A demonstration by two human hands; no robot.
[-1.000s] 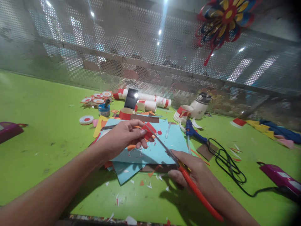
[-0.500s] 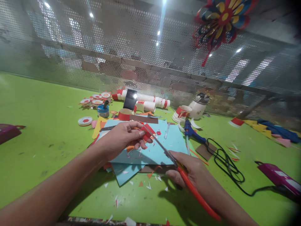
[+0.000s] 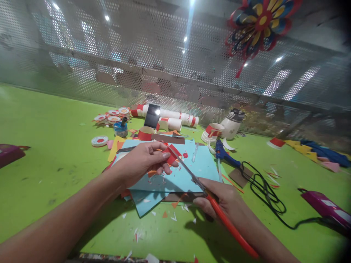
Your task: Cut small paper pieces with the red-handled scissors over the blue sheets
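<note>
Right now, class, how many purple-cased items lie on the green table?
2: one purple item at the left edge, partly cut off; another purple item near the right edge. Others may be hidden.

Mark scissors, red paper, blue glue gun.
Scissors (image 3: pixel 212 204): head view, upper part of the red handle.
Red paper (image 3: pixel 171 156): head view, face below the blade.
Blue glue gun (image 3: pixel 221 151): head view, body.
</note>
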